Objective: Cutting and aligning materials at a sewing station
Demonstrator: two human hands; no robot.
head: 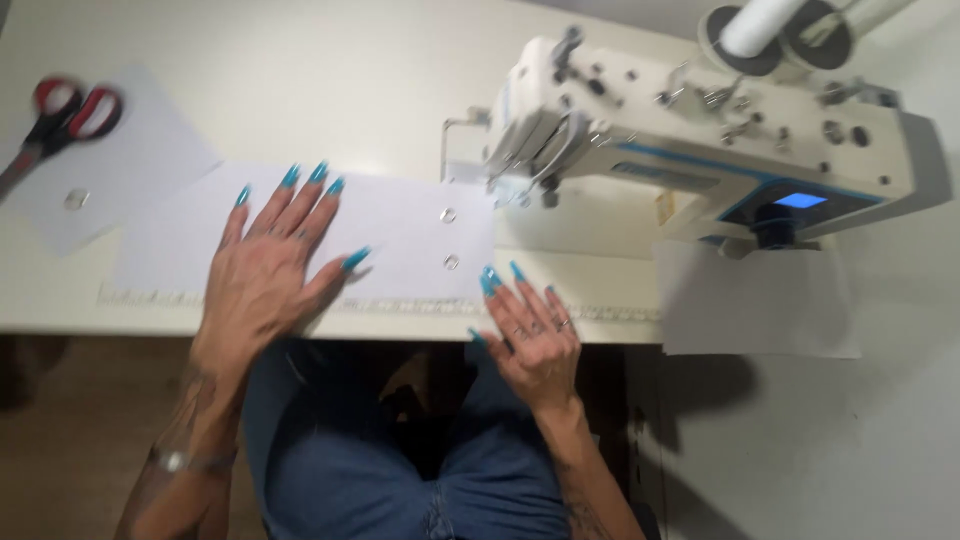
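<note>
A white rectangular piece of fabric (400, 235) lies flat on the cream sewing table (330, 90), with two small round metal snaps (449, 238) near its right end. My left hand (270, 270) rests flat on the fabric's left half, fingers spread. My right hand (530, 330) sits at the table's front edge, its fingertips touching the fabric's lower right corner. Both hands have long teal nails and hold nothing.
A cream industrial sewing machine (700, 130) stands at the right with a white thread cone (755, 25) behind it. Red-handled scissors (55, 120) lie at the far left on another white piece (110, 170) with a snap. A third white piece (760, 300) overhangs the edge at right.
</note>
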